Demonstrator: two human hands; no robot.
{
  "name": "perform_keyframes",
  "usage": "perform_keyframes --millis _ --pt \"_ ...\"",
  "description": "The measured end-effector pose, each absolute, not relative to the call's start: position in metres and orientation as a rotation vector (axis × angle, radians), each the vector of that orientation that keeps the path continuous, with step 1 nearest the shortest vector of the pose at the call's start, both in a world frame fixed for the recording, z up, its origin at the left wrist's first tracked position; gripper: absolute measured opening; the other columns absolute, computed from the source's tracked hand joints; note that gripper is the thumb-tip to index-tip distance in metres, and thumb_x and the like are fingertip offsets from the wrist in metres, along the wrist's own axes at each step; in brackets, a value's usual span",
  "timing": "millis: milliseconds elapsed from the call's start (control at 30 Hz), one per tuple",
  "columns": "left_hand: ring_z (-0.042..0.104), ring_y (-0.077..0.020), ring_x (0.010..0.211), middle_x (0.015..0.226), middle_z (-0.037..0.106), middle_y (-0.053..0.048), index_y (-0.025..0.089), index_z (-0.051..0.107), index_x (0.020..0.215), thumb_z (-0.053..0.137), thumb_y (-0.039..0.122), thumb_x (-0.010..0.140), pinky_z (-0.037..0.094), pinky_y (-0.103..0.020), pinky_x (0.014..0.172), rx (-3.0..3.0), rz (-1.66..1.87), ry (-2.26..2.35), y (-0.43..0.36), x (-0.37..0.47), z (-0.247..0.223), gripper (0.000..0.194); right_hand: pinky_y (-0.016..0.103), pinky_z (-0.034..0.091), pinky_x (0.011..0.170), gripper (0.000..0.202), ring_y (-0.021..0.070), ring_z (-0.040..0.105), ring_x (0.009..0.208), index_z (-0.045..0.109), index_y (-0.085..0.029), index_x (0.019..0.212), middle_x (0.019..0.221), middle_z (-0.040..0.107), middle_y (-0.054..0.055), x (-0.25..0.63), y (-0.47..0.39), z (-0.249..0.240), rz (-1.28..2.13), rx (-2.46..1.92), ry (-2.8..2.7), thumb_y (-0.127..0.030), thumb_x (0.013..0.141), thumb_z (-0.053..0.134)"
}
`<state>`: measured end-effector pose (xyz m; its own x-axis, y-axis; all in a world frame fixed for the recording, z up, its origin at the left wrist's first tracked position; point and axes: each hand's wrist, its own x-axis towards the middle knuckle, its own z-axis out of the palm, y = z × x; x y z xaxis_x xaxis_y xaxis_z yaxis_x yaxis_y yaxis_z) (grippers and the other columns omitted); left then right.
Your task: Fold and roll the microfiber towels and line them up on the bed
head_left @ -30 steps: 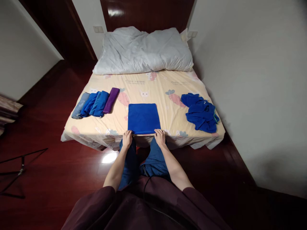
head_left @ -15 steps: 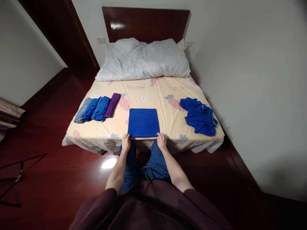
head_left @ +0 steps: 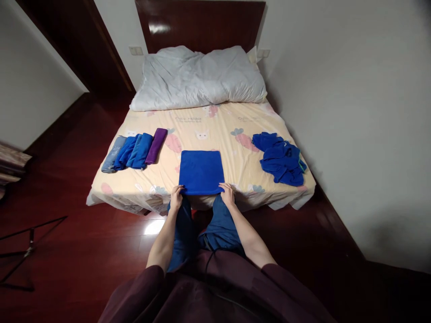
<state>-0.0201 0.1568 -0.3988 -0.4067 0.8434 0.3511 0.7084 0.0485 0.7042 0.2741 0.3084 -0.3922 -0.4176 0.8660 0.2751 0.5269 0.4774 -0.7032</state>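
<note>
A blue cloth (head_left: 201, 171) lies flat in a near-square at the front edge of the bed (head_left: 242, 177). My left hand (head_left: 176, 197) pinches its near left corner, and my right hand (head_left: 227, 194) pinches the near right corner. To the left, rolled cloths rest side by side: a grey-blue one (head_left: 113, 154), blue ones (head_left: 140, 150) and a purple one (head_left: 156, 146). A crumpled heap of blue cloths (head_left: 283, 159) sits on the bed's right side.
A pale quilt (head_left: 202, 78) is bunched across the bed below the dark wooden headboard (head_left: 202, 24). Black stand legs (head_left: 30, 242) are on the floor at the left. A wall (head_left: 353, 112) rises on the right.
The view has shifted slightly. Both hands remain at the near corners of the blue cloth, whose near edge now looks slightly raised.
</note>
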Motion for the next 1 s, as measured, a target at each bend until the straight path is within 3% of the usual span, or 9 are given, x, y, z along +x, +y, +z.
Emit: perform_keyframes --millis 233,367,600,1000 --pt "0.066 -0.0211 0.123 0.127 0.072 -0.009 0.018 0.069 0.120 0.039 -0.001 0.075 0.050 -0.042 0.115 1.489 1.295 2.138 0.159 -0.024 -0.403 0.057 0.040 0.049 0.114 0.056 0.0218 0.066 0.122 0.074 -0.019 0.121 0.124 0.074 0.009 0.276 0.310 -0.395 0.768 -1.180 -2.014 -0.001 0.079 0.041" --pt "0.067 -0.0229 0.119 0.121 0.073 -0.010 0.018 0.069 0.119 0.041 0.004 0.082 0.052 -0.040 0.110 1.381 1.288 2.231 0.159 -0.025 -0.402 0.048 0.040 0.050 0.112 0.045 0.0241 0.067 0.121 0.070 -0.018 0.126 0.128 0.073 0.011 0.275 0.310 -0.393 0.813 -1.273 -1.941 -0.011 0.089 0.045" --pt "0.074 -0.0235 0.095 0.110 0.076 -0.011 0.017 0.067 0.117 0.052 0.033 0.097 0.058 -0.038 0.092 1.098 1.363 2.290 0.162 -0.025 -0.403 0.029 0.040 0.053 0.098 0.038 0.0288 0.072 0.106 0.071 -0.014 0.121 0.117 0.076 0.018 0.275 0.312 -0.391 0.826 -1.508 -1.883 -0.037 0.102 0.047" --pt "0.071 -0.0255 0.094 0.101 0.075 -0.012 0.019 0.070 0.105 0.045 0.047 0.103 0.055 -0.038 0.091 1.134 1.337 2.309 0.175 -0.028 -0.406 0.038 0.034 0.048 0.088 0.041 0.0260 0.068 0.092 0.072 -0.019 0.121 0.109 0.076 0.013 0.270 0.309 -0.376 0.782 -1.767 -1.959 -0.041 0.107 0.039"
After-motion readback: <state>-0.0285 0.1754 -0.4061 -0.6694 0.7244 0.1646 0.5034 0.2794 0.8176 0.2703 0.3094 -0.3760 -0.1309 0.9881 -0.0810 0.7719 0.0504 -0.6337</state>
